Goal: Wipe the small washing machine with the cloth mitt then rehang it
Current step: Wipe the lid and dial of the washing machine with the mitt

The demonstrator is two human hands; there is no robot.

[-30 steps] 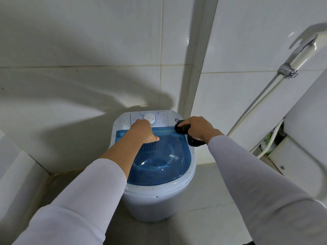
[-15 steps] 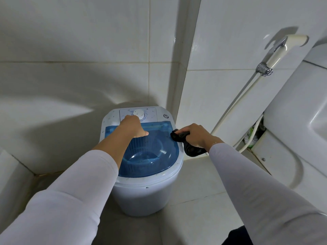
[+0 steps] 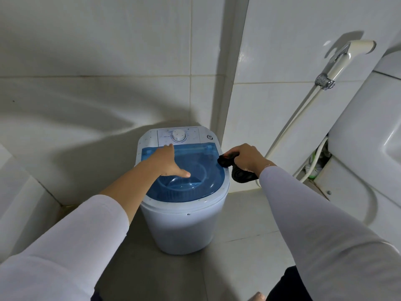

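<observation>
We stand the washer (image 3: 182, 192) at frame centre. Our right hand (image 3: 249, 158) grips the bunched black mitt (image 3: 230, 164), fingers curled round it, at the lid's (image 3: 195, 177) right rim. Our left hand (image 3: 168, 161) rests flat on the lid, fingers straight, holding nothing. We steady the washer with it and wipe along the rim in overlapping strokes.
</observation>
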